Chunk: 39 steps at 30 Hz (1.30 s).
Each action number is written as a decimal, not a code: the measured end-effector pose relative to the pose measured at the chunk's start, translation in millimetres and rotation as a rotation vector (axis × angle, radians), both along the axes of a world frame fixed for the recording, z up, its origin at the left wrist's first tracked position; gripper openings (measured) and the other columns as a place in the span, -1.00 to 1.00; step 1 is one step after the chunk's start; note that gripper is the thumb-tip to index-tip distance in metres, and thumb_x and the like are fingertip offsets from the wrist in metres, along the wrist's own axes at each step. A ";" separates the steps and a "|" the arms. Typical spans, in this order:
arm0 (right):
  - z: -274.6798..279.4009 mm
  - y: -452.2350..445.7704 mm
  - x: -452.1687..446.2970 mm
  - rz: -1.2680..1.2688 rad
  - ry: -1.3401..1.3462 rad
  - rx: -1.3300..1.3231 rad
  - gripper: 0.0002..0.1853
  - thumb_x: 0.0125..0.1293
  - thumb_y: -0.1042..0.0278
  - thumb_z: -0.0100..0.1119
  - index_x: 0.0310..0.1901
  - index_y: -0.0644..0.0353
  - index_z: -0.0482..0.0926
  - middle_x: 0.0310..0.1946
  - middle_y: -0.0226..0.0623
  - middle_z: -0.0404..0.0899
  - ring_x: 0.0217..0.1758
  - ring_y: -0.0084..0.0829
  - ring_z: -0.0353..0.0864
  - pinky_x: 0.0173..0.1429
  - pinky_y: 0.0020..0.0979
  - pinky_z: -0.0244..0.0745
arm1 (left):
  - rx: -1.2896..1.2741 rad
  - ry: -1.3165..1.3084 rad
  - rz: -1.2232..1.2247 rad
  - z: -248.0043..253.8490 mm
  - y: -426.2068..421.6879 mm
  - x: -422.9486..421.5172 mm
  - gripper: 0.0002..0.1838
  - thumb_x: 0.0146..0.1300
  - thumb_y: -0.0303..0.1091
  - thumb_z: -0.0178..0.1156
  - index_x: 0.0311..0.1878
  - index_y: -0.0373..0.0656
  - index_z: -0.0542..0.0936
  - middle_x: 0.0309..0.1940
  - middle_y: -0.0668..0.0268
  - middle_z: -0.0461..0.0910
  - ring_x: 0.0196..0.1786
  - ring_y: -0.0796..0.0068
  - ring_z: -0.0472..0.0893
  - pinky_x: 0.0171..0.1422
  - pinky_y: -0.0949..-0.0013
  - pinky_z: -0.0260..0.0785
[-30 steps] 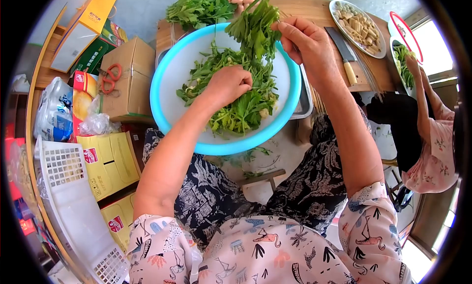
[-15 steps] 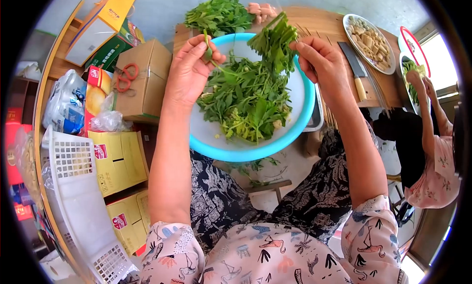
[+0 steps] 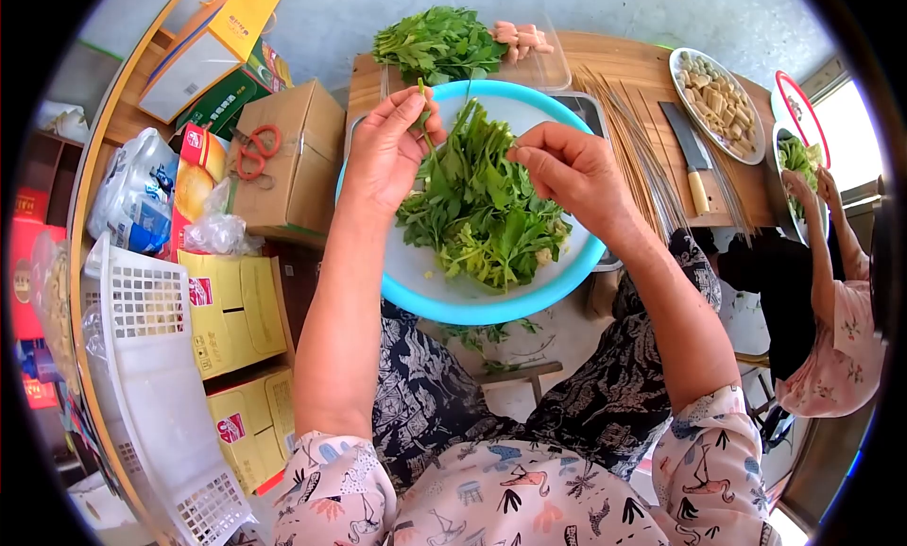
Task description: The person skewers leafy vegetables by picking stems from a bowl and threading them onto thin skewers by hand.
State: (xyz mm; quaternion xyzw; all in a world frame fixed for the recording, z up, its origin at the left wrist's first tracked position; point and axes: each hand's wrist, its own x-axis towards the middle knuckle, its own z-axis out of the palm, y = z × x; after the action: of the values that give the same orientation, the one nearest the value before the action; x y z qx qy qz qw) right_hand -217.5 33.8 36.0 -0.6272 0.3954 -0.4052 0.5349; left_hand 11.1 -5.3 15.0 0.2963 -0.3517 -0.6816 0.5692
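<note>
The left hand pinches a green stem between thumb and fingers above the left side of the blue-rimmed basin, and the right hand, apart from it, has its thumb and finger closed at the edge of the leafy greens, though whether it grips any I cannot tell. The greens lie heaped in the basin, and on the desk behind it sit another bunch and some pink pieces. To the right lie thin sticks, a knife and a plate of cut food.
</note>
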 end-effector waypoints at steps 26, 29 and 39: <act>-3.3 -1.8 4.9 -0.012 0.146 -0.032 -0.84 0.31 0.38 0.09 -0.35 0.30 0.55 -0.67 -0.46 0.43 -0.59 -0.68 0.36 -0.50 -0.53 0.28 | -0.036 -0.021 0.029 0.1 2.7 -0.6 -0.85 0.27 -0.39 0.19 -0.14 -0.22 0.56 -0.33 0.36 0.53 -0.31 0.56 0.48 -0.14 0.42 0.40; -3.0 -2.0 4.6 -0.010 0.151 -0.036 -0.84 0.31 0.38 0.09 -0.35 0.30 0.55 -0.66 -0.46 0.44 -0.59 -0.68 0.37 -0.50 -0.53 0.28 | -0.046 -0.035 0.025 -1.4 0.9 1.6 -0.85 0.27 -0.40 0.19 -0.14 -0.22 0.56 -0.34 0.35 0.53 -0.33 0.56 0.47 -0.16 0.42 0.37; -4.1 -1.3 3.9 0.003 0.163 -0.043 -0.85 0.31 0.39 0.09 -0.34 0.30 0.55 -0.65 -0.47 0.43 -0.58 -0.68 0.36 -0.50 -0.53 0.28 | -0.073 -0.078 0.005 -1.6 1.3 7.8 -0.85 0.24 -0.46 0.21 -0.14 -0.27 0.57 -0.33 0.33 0.54 -0.35 0.55 0.45 -0.21 0.44 0.36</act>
State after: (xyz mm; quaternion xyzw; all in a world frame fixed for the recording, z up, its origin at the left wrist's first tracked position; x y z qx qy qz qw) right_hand -213.6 32.5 31.9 -0.6700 0.4281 -0.3602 0.4879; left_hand 18.9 -4.0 13.3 0.3028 -0.3975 -0.6547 0.5671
